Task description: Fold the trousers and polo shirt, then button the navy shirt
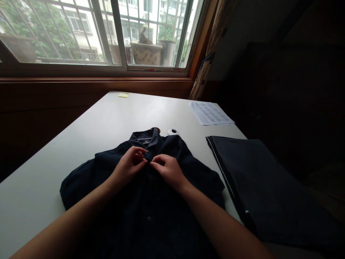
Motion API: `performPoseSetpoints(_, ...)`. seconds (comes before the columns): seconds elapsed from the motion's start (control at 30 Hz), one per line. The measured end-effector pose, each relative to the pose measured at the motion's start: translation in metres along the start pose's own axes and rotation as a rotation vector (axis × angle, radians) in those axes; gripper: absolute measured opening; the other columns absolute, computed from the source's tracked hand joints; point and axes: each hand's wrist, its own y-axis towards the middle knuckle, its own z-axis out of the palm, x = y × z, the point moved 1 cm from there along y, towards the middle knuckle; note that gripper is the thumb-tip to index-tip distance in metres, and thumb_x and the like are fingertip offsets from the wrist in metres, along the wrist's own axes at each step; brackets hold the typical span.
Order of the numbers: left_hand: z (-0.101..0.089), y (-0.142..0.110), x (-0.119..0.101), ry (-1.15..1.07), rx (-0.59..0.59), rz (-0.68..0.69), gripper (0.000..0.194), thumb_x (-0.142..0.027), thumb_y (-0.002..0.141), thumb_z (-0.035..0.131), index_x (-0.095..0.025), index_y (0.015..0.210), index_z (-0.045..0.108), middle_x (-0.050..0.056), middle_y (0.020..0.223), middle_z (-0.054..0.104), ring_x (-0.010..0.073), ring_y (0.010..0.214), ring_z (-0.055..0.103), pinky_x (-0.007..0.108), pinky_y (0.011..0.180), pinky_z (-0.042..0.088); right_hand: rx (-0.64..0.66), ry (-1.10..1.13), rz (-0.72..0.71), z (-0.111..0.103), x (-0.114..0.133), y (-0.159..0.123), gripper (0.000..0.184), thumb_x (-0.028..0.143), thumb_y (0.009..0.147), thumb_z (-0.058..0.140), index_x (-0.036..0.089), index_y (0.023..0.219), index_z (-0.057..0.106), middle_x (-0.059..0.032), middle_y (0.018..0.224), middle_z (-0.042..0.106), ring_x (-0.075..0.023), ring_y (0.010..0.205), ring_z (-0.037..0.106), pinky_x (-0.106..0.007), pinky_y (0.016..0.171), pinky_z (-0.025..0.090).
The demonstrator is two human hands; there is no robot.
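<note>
A dark navy button-up shirt (164,201) lies front up on the white table, its collar (152,140) toward the window. Just below the collar, my left hand (133,162) pinches the front edge of the shirt with thumb and fingers. Close beside it, my right hand (167,169) also pinches the placket, its fingertips almost meeting the left ones. A small button shows near the left fingertips. Lower on the front, another button (149,218) is visible. Whatever lies between my fingertips is too small and dark to make out beyond the cloth.
On the right of the white table (88,140) lies a folded dark cloth (258,180). Behind it are printed sheets of paper (211,113). A round white object with a dark centre (173,132) sits beyond the shirt's shoulder. Yellow sticky notes (123,95) lie near the far edge.
</note>
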Motion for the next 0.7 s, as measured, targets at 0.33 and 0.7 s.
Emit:
performPoseSetpoints(0.33,0.0003,0.0,0.001,0.012,-0.001,-0.005,0.031,-0.029,0.085,0.07,-0.02,0.112,0.057,0.001,0.084,0.063,0.0166,0.078,0.065,0.029,0.069,0.053,-0.004,0.005,-0.003,-0.0004,0.0005,-0.0002,0.007,0.026,0.085,0.068,0.02,0.083,0.072,-0.0015,0.084,0.073,-0.0171,0.08,0.067,-0.027,0.075,0.05)
performPoseSetpoints(0.7,0.0,0.0003,0.0008,0.038,-0.014,-0.001,0.03,-0.028,0.085,0.07,-0.021,0.111,0.058,0.001,0.084,0.063,0.0163,0.077,0.065,0.029,0.068,0.053,-0.01,0.017,-0.004,-0.0019,0.0041,-0.0004,0.006,0.024,0.085,0.069,0.02,0.082,0.072,-0.0015,0.085,0.073,-0.0173,0.082,0.068,-0.027,0.077,0.05)
